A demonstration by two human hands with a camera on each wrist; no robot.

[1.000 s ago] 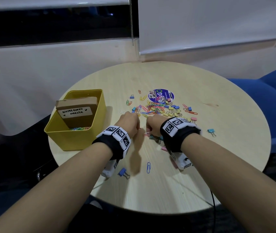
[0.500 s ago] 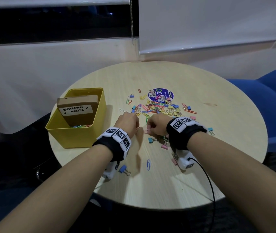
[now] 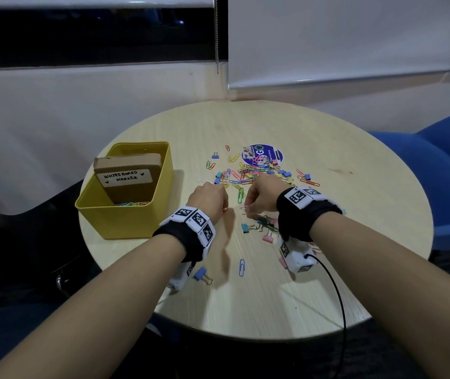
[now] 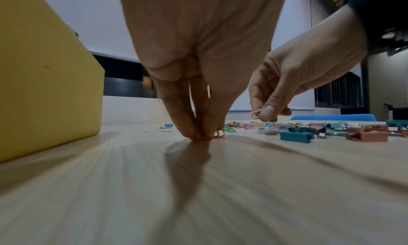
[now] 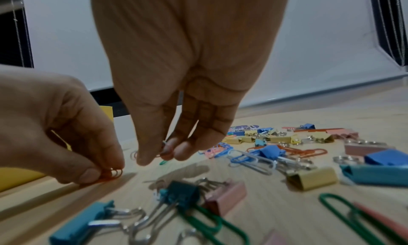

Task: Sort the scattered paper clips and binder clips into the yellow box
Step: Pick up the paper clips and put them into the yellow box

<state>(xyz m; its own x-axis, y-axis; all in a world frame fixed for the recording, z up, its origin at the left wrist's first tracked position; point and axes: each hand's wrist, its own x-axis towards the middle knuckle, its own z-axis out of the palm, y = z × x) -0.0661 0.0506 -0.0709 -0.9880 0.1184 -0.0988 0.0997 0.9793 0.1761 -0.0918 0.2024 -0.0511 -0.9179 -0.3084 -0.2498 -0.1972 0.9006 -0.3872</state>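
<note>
A yellow box (image 3: 125,222) stands at the table's left, holding a brown cardboard box and several clips. Coloured paper clips and binder clips (image 3: 248,176) lie scattered mid-table. My left hand (image 3: 210,196) (image 4: 204,135) pinches orange paper clips (image 5: 111,173) against the tabletop, right of the box. Close to its right, my right hand (image 3: 259,195) (image 5: 159,156) pinches a pale paper clip (image 4: 256,114) just above the table. A bunch of teal, pink and green clips (image 3: 262,228) lies under the right wrist.
A round purple sticker (image 3: 262,155) sits behind the pile. A blue paper clip (image 3: 242,267) and a blue binder clip (image 3: 200,274) lie nearer the front edge. Blue chairs (image 3: 443,170) stand to the right, and a wall with blinds lies beyond the round table (image 3: 273,305).
Both hands have stayed close together over the near side of the clip pile. The right hand has drawn slightly back and lifted its clip; the left hand barely moved.
</note>
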